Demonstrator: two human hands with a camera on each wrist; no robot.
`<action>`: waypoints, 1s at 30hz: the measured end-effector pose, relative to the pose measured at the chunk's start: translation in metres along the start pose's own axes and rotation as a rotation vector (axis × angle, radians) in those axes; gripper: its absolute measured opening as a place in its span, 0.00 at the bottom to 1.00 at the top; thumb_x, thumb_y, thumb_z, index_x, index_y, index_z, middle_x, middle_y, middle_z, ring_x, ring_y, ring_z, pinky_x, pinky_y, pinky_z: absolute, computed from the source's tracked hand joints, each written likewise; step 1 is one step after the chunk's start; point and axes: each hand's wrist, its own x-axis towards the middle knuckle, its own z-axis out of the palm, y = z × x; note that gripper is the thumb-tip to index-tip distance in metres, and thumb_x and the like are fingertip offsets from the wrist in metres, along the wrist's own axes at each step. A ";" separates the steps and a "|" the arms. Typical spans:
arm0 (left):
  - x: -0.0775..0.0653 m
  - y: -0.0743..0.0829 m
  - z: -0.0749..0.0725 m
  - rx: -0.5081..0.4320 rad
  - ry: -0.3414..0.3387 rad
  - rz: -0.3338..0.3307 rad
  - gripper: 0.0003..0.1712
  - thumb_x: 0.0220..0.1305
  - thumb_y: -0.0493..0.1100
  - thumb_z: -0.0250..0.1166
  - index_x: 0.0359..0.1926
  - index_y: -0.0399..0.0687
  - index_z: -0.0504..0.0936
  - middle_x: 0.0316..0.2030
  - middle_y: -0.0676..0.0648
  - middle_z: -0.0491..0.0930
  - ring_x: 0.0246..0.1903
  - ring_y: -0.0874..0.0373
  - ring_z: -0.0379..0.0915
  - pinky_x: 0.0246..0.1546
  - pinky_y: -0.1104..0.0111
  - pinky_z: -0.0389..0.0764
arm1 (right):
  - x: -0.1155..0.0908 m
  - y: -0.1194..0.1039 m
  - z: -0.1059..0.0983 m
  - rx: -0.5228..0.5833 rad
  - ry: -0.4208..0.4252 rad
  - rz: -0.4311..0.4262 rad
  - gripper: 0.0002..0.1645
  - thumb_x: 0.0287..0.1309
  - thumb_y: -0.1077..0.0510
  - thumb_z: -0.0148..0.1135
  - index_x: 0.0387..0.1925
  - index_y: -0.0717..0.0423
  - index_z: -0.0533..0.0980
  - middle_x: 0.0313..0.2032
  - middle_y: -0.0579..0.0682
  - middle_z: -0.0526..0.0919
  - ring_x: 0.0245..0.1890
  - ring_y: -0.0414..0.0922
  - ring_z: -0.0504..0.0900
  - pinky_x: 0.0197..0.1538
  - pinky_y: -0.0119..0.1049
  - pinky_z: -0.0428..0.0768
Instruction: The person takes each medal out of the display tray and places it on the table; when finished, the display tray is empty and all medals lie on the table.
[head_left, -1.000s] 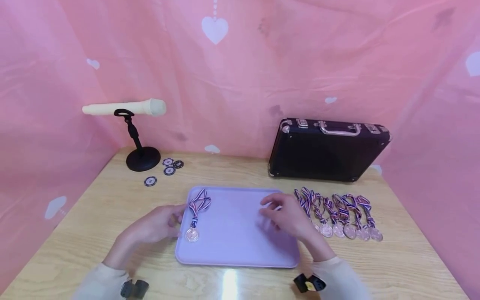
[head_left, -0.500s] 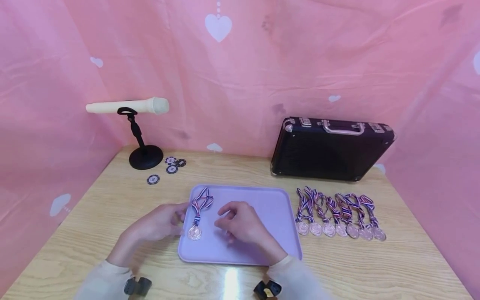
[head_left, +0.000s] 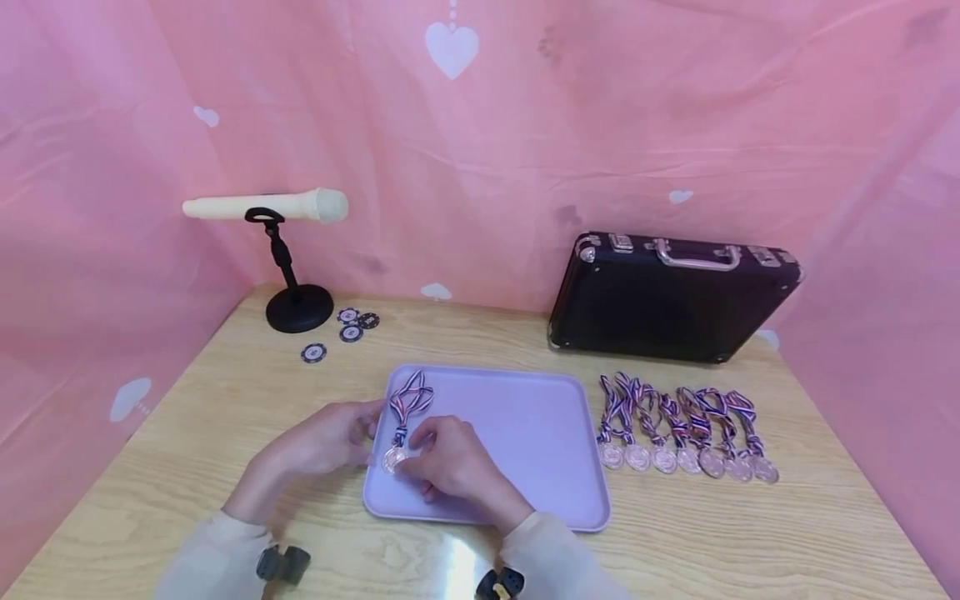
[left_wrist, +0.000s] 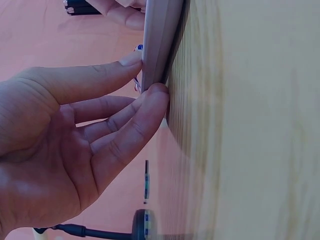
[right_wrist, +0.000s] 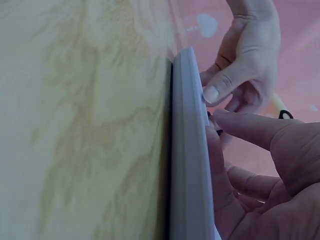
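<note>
A medal (head_left: 393,460) with a knotted red, white and blue striped ribbon (head_left: 411,398) lies along the left side of a lilac tray (head_left: 525,442). My left hand (head_left: 330,437) pinches the tray's left edge; in the left wrist view the thumb (left_wrist: 127,60) is at the rim and the fingers are low against its outer side. Over the tray, my right hand (head_left: 459,462) has its thumb and index finger at the medal's disc, pinching its right side. In the right wrist view those fingertips (right_wrist: 220,117) meet just above the tray rim, largely covering the medal.
Several more ribboned medals (head_left: 664,458) lie in a row right of the tray. Behind them stands a black briefcase (head_left: 675,304). At the back left, a white microphone (head_left: 262,206) rests on a black stand (head_left: 300,308), near several poker chips (head_left: 351,333). Pink cloth (head_left: 450,167) surrounds the table.
My right hand has swept left across the tray from its right side to the medal. The left hand has stayed at the tray's left edge. The head view has shifted slightly.
</note>
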 end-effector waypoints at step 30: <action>-0.001 0.004 -0.003 -0.025 -0.005 0.006 0.48 0.58 0.32 0.76 0.78 0.32 0.65 0.42 0.49 0.83 0.39 0.58 0.78 0.40 0.64 0.81 | 0.008 0.001 0.006 -0.240 0.080 -0.051 0.18 0.48 0.62 0.81 0.33 0.53 0.76 0.21 0.45 0.81 0.20 0.39 0.78 0.27 0.32 0.76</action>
